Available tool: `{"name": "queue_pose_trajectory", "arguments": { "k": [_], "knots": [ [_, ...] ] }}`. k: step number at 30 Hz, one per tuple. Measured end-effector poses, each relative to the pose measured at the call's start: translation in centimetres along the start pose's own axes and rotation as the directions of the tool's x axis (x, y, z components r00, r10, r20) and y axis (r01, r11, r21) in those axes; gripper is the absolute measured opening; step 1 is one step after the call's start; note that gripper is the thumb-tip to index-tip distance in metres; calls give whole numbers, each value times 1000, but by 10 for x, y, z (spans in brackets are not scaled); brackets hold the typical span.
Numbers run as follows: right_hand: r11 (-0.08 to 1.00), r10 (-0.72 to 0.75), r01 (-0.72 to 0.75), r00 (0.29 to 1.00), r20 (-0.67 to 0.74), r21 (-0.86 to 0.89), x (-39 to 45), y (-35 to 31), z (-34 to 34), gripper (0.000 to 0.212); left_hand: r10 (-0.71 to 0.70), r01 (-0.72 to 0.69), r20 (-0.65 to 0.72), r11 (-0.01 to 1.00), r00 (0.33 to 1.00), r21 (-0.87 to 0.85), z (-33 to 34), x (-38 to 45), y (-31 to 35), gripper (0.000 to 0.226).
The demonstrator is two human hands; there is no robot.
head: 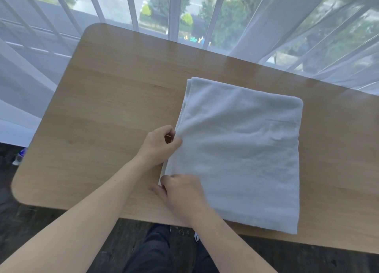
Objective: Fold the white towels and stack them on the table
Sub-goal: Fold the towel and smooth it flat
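Wooden table (98, 108) stands before a curtained window (266, 22). Left hand (158, 145) pinches the left edge of the folded white towel (242, 149), fingers curled on the cloth. Right hand (182, 192) grips the same edge nearer the body. The towel lies flat on the table's right half, its near corner overhanging the front edge.

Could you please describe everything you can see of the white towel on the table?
The white towel looks like soft terry cloth, folded into a roughly square, layered pad lying flat on the wooden table, right of centre. Layered edges show along its left side and far corner. The left hand pinches its left edge; the right hand grips the near left corner. Its near edge reaches the table's front edge.
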State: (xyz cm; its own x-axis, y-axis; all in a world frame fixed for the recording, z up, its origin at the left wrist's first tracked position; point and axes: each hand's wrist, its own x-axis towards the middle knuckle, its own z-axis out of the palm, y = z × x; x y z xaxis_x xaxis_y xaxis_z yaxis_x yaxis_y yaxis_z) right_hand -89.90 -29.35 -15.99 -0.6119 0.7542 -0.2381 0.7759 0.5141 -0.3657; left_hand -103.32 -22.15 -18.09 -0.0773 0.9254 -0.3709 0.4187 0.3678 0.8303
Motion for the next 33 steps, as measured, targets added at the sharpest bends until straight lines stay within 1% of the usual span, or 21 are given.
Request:
{"name": "queue_pose_trajectory", "arguments": {
  "k": [2, 5, 6, 7, 8, 9, 11, 14, 16, 18, 20, 22, 24, 25, 27, 28, 29, 30, 31, 32, 33],
  "knots": [
    [998, 38, -43, 993, 109, 40, 7, 2, -7, 59, -24, 24, -1, 1000, 1000, -3, -1, 12, 11, 14],
    [991, 64, -81, 986, 154, 104, 9, 0, -17, 63, -45, 45, -27, 999, 999, -18, 1, 32, 29, 38],
    [986, 84, -101, 988, 127, 130, 8, 0, -22, 65, -45, 45, -35, 999, 998, -5, 4, 38, 36, 43],
    [984, 105, -113, 992, 63, 139, 6, 3, -25, 64, -35, 36, -47, 999, 998, 23, 6, 43, 41, 44],
    [984, 117, -111, 992, -40, 136, 4, 7, -28, 59, -13, 17, -60, 998, 998, 58, 7, 46, 45, 42],
    [986, 129, -109, 979, -159, 130, 2, 14, -30, 52, 12, -5, -78, 997, 997, 83, 7, 47, 45, 37],
    [981, 185, -148, 917, -354, 128, -1, 31, -34, 39, 29, -17, -128, 996, 991, 89, 5, 47, 41, 32],
    [960, 279, -256, 847, -453, 114, -6, 61, -36, 17, -14, 23, -141, 998, 990, 63, 6, 45, 33, 30],
    [947, 320, -271, 843, -432, 172, -15, 78, -35, 10, -58, 60, -123, 998, 991, 11, 10, 49, 36, 29],
    [945, 308, -227, 858, -411, 235, -26, 90, -36, 13, -55, 56, -126, 998, 991, 1, 15, 59, 49, 32],
    [958, 283, -229, 845, -454, 171, -39, 104, -40, 22, -39, 42, -171, 999, 985, 11, 19, 70, 63, 36],
    [938, 321, -340, 794, -516, 61, -51, 126, -46, 25, -24, 24, -250, 1000, 968, -2, 22, 82, 68, 36],
    [866, 434, -500, 727, -532, 23, -63, 151, -51, 30, -33, 31, -298, 999, 954, -11, 23, 89, 64, 35],
    [826, 497, -564, 706, -505, 25, -68, 160, -51, 39, -51, 49, -302, 999, 952, -15, 23, 90, 61, 33],
    [778, 573, -628, 700, -427, 14, -75, 172, -47, 56, -84, 82, -331, 996, 940, -18, 29, 86, 59, 29],
    [772, 582, -636, 705, -404, 2, -74, 174, -43, 61, -51, 55, -387, 998, 921, 0, 34, 81, 60, 27],
    [770, 586, -639, 708, -394, -3, -73, 175, -39, 64, 38, -15, -456, 998, 889, 55, 42, 75, 65, 27],
    [768, 587, -640, 705, -398, 1, -72, 176, -35, 66, 180, -121, -505, 982, 844, 147, 52, 65, 72, 28],
    [766, 588, -642, 696, -411, 9, -70, 177, -33, 66, 341, -244, -490, 936, 803, 252, 65, 55, 80, 27],
    [765, 589, -644, 689, -422, 17, -69, 177, -32, 66, 486, -374, -402, 868, 776, 327, 83, 44, 87, 25],
    [764, 592, -645, 686, -424, 24, -69, 179, -31, 66, 597, -496, -259, 789, 760, 364, 102, 33, 91, 24]
  ]
}}
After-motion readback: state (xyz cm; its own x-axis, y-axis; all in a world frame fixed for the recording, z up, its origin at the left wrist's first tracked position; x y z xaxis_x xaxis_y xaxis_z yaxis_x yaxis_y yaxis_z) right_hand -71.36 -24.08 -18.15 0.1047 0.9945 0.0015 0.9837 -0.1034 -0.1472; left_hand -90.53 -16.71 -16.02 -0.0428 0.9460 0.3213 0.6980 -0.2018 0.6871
